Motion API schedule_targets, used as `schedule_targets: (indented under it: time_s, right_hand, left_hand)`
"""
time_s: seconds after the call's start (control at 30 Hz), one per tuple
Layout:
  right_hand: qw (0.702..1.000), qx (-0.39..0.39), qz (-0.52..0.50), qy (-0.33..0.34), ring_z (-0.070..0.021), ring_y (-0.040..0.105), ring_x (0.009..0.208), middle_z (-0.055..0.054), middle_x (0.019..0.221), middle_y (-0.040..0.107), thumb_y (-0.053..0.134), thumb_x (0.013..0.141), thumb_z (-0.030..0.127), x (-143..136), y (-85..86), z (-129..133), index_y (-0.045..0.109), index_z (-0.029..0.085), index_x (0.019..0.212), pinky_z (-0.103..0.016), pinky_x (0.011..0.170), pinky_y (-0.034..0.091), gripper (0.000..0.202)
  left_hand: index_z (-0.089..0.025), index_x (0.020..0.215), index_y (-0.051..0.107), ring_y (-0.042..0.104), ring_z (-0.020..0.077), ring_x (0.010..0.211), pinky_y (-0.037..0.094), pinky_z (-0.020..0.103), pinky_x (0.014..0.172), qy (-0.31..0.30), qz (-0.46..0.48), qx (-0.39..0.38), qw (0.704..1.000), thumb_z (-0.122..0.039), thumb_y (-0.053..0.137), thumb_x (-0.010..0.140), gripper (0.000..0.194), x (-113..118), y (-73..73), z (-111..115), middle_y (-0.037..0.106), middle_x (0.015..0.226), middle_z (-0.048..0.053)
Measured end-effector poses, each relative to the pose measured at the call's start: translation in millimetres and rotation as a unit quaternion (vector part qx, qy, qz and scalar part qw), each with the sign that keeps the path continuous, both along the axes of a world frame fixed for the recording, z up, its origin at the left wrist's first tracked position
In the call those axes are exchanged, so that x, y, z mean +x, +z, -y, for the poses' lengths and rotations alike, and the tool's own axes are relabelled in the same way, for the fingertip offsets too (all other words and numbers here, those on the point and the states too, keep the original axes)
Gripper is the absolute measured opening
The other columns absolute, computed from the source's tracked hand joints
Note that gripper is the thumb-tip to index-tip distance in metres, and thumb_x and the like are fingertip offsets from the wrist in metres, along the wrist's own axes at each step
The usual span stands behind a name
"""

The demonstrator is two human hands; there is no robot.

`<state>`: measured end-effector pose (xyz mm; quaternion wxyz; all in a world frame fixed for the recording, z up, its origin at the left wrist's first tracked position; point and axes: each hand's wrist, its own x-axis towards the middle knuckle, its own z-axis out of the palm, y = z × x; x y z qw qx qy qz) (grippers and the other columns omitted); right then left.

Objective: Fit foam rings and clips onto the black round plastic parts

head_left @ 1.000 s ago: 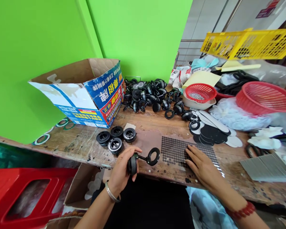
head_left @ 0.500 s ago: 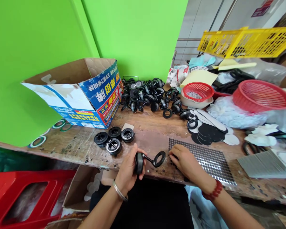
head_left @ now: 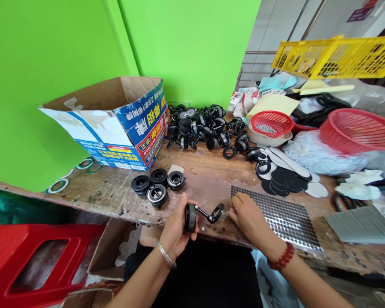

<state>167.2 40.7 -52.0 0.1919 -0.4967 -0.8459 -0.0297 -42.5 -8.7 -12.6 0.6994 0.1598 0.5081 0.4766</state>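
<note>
My left hand [head_left: 179, 231] is closed round the ribbed, round base of a black holder with a hinged ring arm [head_left: 190, 218]. The arm points right and ends in a flat black ring. Close to that ring, my right hand [head_left: 247, 216] has its fingers pinched together; a faint clear bit seems to show at the fingertips, too small to make out. Under and beside the right hand lies a silver sheet covered in small dark round dots [head_left: 288, 218]. Several round black bases [head_left: 156, 194] stand left of my hands.
A blue-and-white carton [head_left: 128, 132] stands at the back left, beside a heap of black holders [head_left: 208, 128]. Black and white discs [head_left: 284, 179], a red basket [head_left: 272, 123] of small parts and a grey stack of cards [head_left: 359, 224] are on the right.
My right hand has moved slightly left off the sheet's edge, closer to the black ring. The left hand still holds the holder. The whole view has shifted a little.
</note>
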Motion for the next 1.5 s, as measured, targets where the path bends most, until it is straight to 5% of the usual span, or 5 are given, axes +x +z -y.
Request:
schedule_targets:
  time_s: [0.27,0.97,1.17,1.37,1.5]
  right_hand:
    - [0.948,-0.041,-0.302,0.095,-0.0197,0.055,0.092,-0.003,0.09,0.059,0.056,0.081,0.007,-43.4,49.1,22.5,0.054,0.021,0.077,-0.033,0.083,0.044,0.015]
    - [0.966,0.031,-0.139,0.214,-0.0287,0.049,0.122,-0.013,0.114,0.063,0.047,0.09,0.007,-42.1,36.2,57.7,0.059,0.013,0.12,-0.059,0.111,0.034,0.033]
    - [0.974,-0.011,-0.136,0.18,-0.0293,0.047,0.127,-0.012,0.122,0.061,0.048,0.092,0.014,-25.1,39.0,54.9,0.058,0.019,0.129,-0.055,0.108,0.038,0.038]
    - [0.989,0.002,-0.148,-0.021,-0.0266,0.054,0.096,-0.009,0.095,0.062,0.055,0.091,0.02,14.9,13.2,8.3,0.067,0.02,0.078,-0.045,0.085,0.043,0.017]
    - [0.997,-0.008,-0.071,-0.035,-0.0266,0.051,0.096,-0.008,0.094,0.064,0.058,0.086,0.013,16.9,-5.9,-8.3,0.066,0.019,0.07,-0.042,0.082,0.037,0.019]
  left_hand:
    - [-0.018,0.086,0.059,0.046,0.0089,0.035,0.028,0.014,0.027,-0.019,-0.049,0.023,0.998,-0.082,0.059,0.067,0.067,10.2,-1.0,6.6,0.049,0.047,-0.006]
    - [-0.018,0.095,0.06,0.049,0.0087,0.036,0.028,0.014,0.028,-0.034,-0.014,-0.029,0.999,-0.078,0.065,0.066,0.067,12.5,-13.3,17.0,0.055,0.051,-0.006]
    - [-0.017,0.092,0.061,0.048,0.0087,0.035,0.027,0.015,0.028,-0.059,-0.034,-0.004,0.998,-0.077,0.063,0.07,0.064,10.6,-5.3,13.6,0.055,0.053,-0.005]
    - [-0.016,0.084,0.062,0.052,0.0094,0.04,0.038,0.017,0.033,-0.053,0.006,0.018,0.998,-0.069,0.07,0.069,0.055,6.8,-0.9,6.6,0.058,0.054,-0.003]
    - [-0.016,0.081,0.062,0.052,0.009,0.04,0.038,0.016,0.033,-0.034,0.023,0.013,0.999,-0.067,0.074,0.065,0.055,7.2,-2.4,1.7,0.057,0.052,-0.003]
